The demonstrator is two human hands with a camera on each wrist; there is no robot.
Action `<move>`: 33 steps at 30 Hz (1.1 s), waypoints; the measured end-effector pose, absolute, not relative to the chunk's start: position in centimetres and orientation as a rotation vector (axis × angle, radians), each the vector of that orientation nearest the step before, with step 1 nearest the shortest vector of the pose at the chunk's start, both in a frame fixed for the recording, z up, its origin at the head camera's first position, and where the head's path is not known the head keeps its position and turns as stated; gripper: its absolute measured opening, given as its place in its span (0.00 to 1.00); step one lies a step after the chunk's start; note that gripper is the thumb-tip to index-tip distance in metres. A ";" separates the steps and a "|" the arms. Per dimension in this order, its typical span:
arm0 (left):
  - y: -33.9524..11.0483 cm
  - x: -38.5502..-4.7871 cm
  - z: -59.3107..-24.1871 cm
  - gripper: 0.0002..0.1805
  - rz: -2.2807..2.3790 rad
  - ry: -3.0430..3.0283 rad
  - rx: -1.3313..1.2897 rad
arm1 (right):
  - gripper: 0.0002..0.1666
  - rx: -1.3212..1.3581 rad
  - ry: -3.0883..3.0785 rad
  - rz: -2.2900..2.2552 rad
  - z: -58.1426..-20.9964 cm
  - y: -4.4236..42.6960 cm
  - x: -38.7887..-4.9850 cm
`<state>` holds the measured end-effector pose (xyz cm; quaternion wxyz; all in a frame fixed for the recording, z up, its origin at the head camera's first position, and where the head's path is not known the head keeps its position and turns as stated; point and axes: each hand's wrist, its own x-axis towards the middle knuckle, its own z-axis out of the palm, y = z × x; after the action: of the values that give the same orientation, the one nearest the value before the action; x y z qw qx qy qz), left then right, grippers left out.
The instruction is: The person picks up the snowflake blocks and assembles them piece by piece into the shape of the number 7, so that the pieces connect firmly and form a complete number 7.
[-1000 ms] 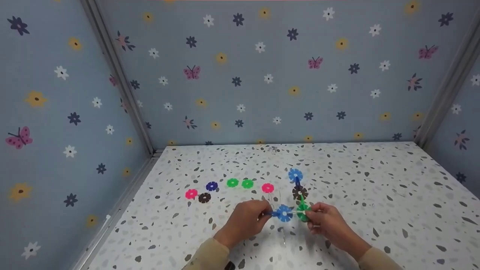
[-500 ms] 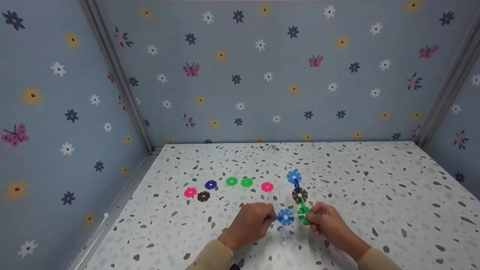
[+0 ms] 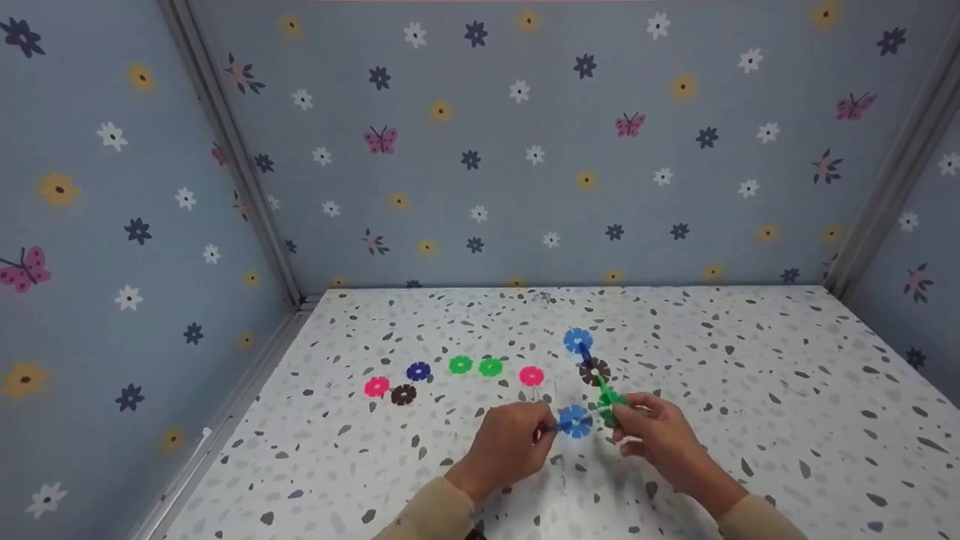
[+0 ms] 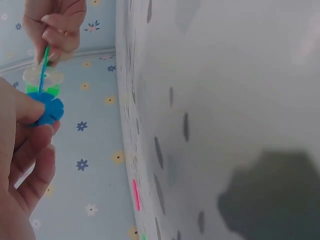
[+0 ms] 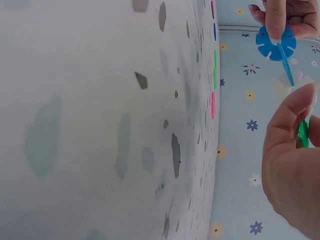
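Note:
A joined chain of slotted discs is held up between both hands. My left hand [image 3: 511, 442] pinches a blue disc at its left end; in the left wrist view the thumb presses on that blue disc [image 4: 51, 110]. Beside it is another blue disc [image 3: 576, 422], then a whitish one seen nearly edge-on. My right hand [image 3: 667, 442] pinches the green disc [image 3: 611, 407], also partly visible between the fingers as green [image 5: 303, 134] in the right wrist view. From there the chain runs up through a brown disc [image 3: 595, 372] to a blue disc [image 3: 578, 341].
Loose discs lie left of the chain on the speckled table [image 3: 720, 360]: pink [image 3: 532, 376], two green [image 3: 490, 367], dark blue [image 3: 418, 370], brown [image 3: 403, 394] and another pink [image 3: 377, 386]. Flower-patterned panels [image 3: 480, 127] stand behind and at the sides.
The chain's far end has swung slightly left and up, and the green disc has tilted in my right hand. My left hand has shifted a little right, still gripping its blue disc.

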<state>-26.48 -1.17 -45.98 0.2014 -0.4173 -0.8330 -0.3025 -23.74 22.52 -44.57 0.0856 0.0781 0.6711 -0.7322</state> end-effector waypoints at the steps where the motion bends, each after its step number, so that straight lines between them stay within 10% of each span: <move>1: -0.9 -26.5 -46.0 0.05 -0.827 -2.316 -1.145 | 0.20 0.244 1.989 -2.184 -44.6 22.4 -23.8; 6: 0.8 -26.9 -45.9 0.05 -0.750 -2.238 -1.090 | 0.30 0.260 2.011 -2.132 -44.9 21.6 -24.0; 14: 1.9 -28.2 -45.9 0.06 -0.754 -2.323 -1.170 | 0.13 0.439 2.114 -2.243 -45.3 21.2 -24.8; 33: 0.7 -37.2 -47.2 0.21 -0.783 -3.095 -0.372 | 0.11 0.506 2.141 -2.200 -46.3 21.7 -25.2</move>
<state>-37.20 0.66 -47.16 -0.0363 -0.1158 -0.9623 -0.2434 -25.20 21.67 -46.29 0.0154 0.1627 0.6881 -0.7070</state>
